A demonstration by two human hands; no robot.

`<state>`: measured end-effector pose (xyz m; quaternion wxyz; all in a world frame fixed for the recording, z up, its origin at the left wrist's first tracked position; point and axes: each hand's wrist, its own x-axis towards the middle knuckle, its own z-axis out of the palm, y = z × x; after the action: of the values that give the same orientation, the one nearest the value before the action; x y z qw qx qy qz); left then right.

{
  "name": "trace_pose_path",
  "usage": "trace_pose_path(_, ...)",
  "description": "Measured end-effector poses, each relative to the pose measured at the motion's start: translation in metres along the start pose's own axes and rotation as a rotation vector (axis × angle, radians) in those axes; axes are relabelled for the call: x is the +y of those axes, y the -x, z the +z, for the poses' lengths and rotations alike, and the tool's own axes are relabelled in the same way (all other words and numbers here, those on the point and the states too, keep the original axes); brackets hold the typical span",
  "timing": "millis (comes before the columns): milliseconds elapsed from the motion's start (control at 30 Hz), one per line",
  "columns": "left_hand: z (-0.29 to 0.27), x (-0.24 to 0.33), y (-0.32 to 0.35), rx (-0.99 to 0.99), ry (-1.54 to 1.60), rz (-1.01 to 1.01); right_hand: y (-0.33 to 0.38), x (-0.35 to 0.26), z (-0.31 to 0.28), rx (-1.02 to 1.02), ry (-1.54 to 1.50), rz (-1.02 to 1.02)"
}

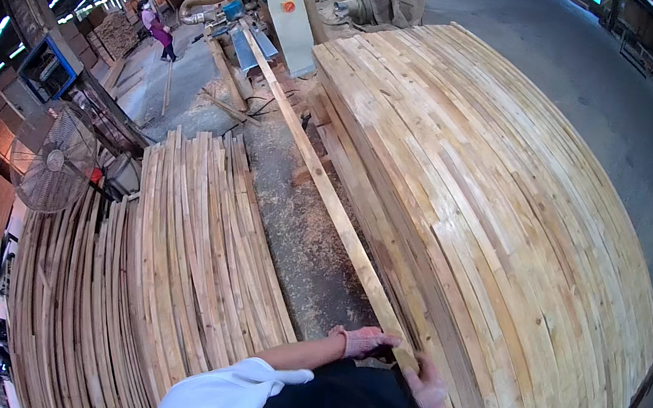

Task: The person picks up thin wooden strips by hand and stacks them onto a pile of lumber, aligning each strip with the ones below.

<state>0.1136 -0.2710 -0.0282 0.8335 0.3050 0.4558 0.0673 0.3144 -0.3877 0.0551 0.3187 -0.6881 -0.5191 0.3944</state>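
A long, narrow wooden board (333, 202) runs from a machine at the far end back to my body, sloping across the aisle between two stacks of lumber. My left hand (367, 342), in a pinkish work glove, grips the board's left side close to its near end. On the opposite side my right hand (427, 390), also gloved, has its fingers closed on the same board. Part of both hands' fingers is hidden by the board.
A broad stack of planks (501, 222) rises close on my right. Lower strips (205, 228) are piled to the left, beside a caged fan (55, 157). Sawdust (320, 245) covers the aisle floor. A pale control cabinet (288, 17) and a distant person (158, 29) stand farther off.
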Motion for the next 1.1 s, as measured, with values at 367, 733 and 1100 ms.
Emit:
trace_pose_path(367, -0.198, 0.208, 0.052, 0.218, 0.354, 0.37, 0.125, 0.03, -0.087, -0.201, -0.112, 0.551)
trace_pose_path(733, -0.209, 0.122, 0.032, -0.178, 0.334, 0.319, -0.094, -0.12, 0.042, 0.004, 0.25, 0.409)
trace_pose_path(1100, -0.099, 0.127, 0.116, -0.499, 0.745, 0.428, -0.156, -0.192, 0.085, 0.071, 0.461, -0.16)
